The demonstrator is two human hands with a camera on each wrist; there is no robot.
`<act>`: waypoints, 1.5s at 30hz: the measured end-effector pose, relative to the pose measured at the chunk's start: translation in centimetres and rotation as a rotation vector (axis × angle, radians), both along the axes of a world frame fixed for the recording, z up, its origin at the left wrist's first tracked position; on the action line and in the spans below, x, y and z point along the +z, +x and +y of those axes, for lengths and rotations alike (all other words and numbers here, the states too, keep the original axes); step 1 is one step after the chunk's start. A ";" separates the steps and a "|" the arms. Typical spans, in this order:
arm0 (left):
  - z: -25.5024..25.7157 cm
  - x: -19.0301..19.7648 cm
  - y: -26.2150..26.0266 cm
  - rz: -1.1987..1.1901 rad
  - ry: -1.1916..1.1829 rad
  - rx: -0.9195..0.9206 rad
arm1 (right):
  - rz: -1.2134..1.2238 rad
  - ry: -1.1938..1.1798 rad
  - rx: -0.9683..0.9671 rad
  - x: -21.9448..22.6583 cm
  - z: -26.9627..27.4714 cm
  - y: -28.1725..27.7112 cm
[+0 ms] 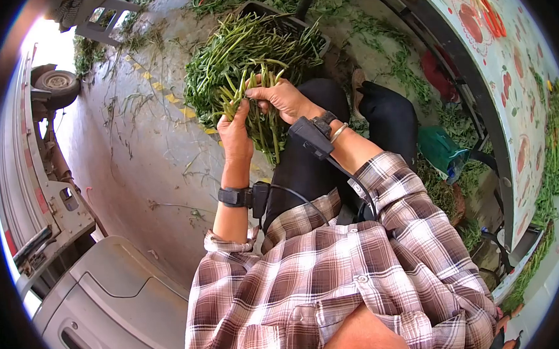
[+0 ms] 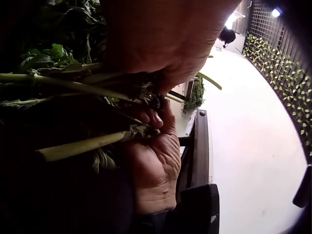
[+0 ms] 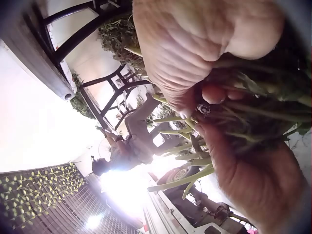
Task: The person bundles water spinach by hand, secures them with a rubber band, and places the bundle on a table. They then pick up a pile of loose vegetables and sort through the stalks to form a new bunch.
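In the head view, both hands meet at a bunch of leafy green stems above the lap. The left hand grips it from the left, thumb pointing up along the stems. From the right, the right hand pinches at the same spot with thumb and fingers. Pale cut ends stick up past the fingers. The right wrist view has a small dark twisted piece between the fingertips at the stems; what it is I cannot tell. A large heap of the same greens lies just beyond in a dark crate.
A table with a patterned cloth stands on the right, with a teal bag below it. Loose greens litter the floor. Leftward are a truck wheel, a grey vehicle panel and a stool. Another person bends in the background.
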State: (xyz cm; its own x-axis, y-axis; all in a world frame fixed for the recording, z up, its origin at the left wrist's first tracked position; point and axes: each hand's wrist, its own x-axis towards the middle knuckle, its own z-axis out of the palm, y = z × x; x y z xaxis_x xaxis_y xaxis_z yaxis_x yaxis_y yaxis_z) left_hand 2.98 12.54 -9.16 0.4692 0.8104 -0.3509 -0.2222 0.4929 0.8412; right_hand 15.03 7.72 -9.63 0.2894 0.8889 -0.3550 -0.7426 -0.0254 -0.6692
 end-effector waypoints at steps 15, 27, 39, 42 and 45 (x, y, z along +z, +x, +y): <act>0.0 0.5 0.0 -0.007 -0.066 -0.086 | 0.018 -0.006 0.032 0.6 0.0 0.2; 0.7 0.1 0.4 0.071 0.082 -0.143 | -0.128 -0.067 0.059 0.5 0.0 0.0; 0.3 1.9 0.1 0.096 0.095 -0.256 | -0.139 -0.040 0.107 0.6 -0.1 0.1; 0.5 2.0 -0.4 0.085 0.006 -0.356 | -0.122 -0.029 0.100 0.7 -0.1 -0.1; 0.6 1.7 -0.4 0.083 -0.040 -0.393 | -0.123 -0.050 0.121 0.9 -0.2 0.0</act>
State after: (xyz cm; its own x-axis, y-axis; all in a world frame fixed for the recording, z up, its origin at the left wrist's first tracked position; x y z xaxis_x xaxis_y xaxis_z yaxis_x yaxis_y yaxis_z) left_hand 2.57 13.13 -7.48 0.7092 0.5599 -0.4283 0.0571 0.5600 0.8266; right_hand 15.07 7.47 -8.74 0.2258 0.9018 -0.3684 -0.6444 -0.1453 -0.7508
